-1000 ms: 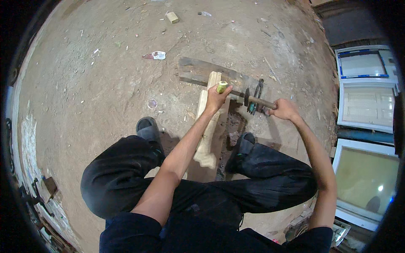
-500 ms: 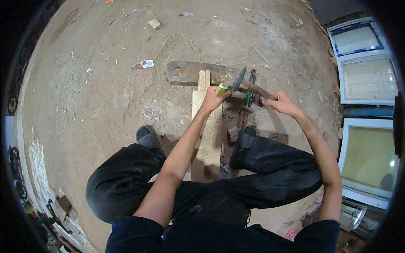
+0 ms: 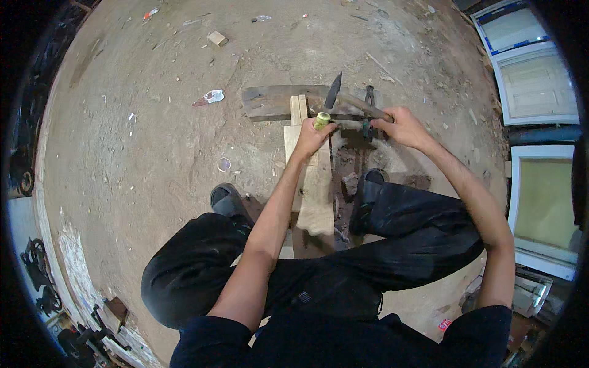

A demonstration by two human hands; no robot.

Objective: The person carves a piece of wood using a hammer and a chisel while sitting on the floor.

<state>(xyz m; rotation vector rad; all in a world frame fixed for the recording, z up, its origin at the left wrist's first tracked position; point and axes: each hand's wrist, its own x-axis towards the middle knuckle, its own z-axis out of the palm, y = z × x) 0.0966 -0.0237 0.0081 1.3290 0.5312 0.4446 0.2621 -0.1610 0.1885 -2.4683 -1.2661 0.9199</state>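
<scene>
My left hand (image 3: 311, 138) is wrapped around a chisel, whose yellow-green handle (image 3: 321, 121) points up; its blade is hidden. Beneath that hand lies a pale wooden beam (image 3: 316, 205), running lengthwise between my feet, with a narrower end piece (image 3: 299, 109) at its far end. My right hand (image 3: 404, 129) grips a hammer by its wooden handle (image 3: 363, 105). The dark hammer head (image 3: 333, 92) hangs just beyond the chisel handle, apart from it. Under the beam's far end, a weathered plank (image 3: 264, 103) lies crosswise.
Dark pliers (image 3: 369, 101) lie by the plank's right end. A small wood block (image 3: 217, 38) and a crumpled plastic wrapper (image 3: 213, 96) are on the dirt floor. White-framed panes (image 3: 543, 202) stand along the right side. My shoes (image 3: 228, 199) flank the beam.
The hammer head has moved up and left, nearer the chisel handle. My left hand keeps its grip on the chisel at the beam. The whole view has shifted slightly.
</scene>
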